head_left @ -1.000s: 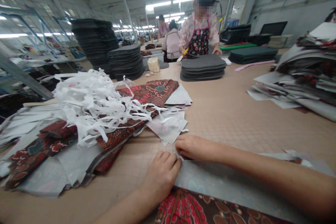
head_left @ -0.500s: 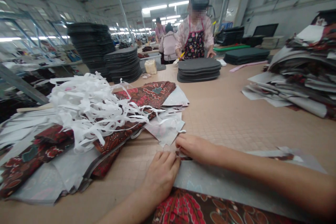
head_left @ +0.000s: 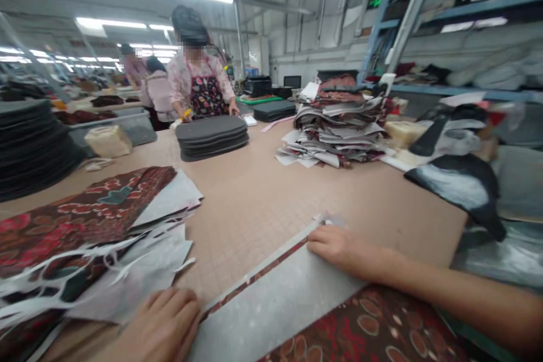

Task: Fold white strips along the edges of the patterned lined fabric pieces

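A patterned brown and red cloth [head_left: 360, 325] lies at the table's near edge, its pale grey backing [head_left: 271, 294] folded up over it. A thin patterned strip with a white border runs along the fold's far edge. My right hand [head_left: 339, 249] is closed at the far right end of that edge, fingertips pressed together on the strip. At the near left end, my left hand [head_left: 163, 319] rests beside the cloth's corner, its fingers bent and close together. What lies under its fingertips is hidden.
Patterned cloth pieces [head_left: 85, 209] with white ribbons [head_left: 59, 266] lie left. Dark oval pads [head_left: 212, 136] are stacked ahead, before a person in an apron. More pads [head_left: 34, 147] stand far left. A pile of cloth pieces [head_left: 339, 119] sits back right, near a black and white bag [head_left: 458, 184].
The view has turned right. My hands, close together before, are now far apart along the cloth's edge, the right one having slid along it to the right.
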Motion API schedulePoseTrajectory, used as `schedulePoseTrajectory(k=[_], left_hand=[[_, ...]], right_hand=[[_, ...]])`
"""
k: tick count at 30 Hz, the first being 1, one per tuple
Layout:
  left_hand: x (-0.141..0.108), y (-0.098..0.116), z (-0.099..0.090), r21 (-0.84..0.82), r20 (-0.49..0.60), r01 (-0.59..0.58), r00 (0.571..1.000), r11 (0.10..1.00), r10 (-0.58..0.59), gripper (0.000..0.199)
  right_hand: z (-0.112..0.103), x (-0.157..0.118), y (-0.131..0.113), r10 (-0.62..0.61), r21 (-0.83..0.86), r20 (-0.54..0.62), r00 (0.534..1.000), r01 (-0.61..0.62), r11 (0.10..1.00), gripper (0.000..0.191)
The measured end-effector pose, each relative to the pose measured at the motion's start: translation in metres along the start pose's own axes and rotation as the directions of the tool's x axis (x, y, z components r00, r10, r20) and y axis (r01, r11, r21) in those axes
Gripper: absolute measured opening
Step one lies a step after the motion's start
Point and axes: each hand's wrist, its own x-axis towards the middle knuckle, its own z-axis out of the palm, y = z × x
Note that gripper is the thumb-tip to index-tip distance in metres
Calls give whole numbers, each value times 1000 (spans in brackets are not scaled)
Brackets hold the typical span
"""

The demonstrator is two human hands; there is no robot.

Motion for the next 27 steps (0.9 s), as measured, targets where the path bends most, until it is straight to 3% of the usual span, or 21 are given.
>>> schedulePoseTrajectory(k=[4,8,11,14,19,27], left_hand=[[82,37,21,-181,81,-46,995,982,62,19],[163,79,51,-191,116,-164,975,968,188,17],[200,97,70,-128,99,-179,976,976,192,19],[217,105,80,-91,89,-148,984,985,156,22],[221,110,82,-50,89,-108,990,993,112,24],[220,113,80,-14,105,-98,990,995,98,27]], right_hand=[[7,-23,34,272,139,-176,946,-250,958,27],[17,-28,47,347,202,-248,905,-302,932,24],[23,-29,47,353,188,-277,894,-310,932,21],[28,-29,48,353,211,-307,884,-299,931,19],[28,-26,53,437,311,-327,838,-341,887,17],[7,-8,54,595,288,-88,799,-552,783,9]])
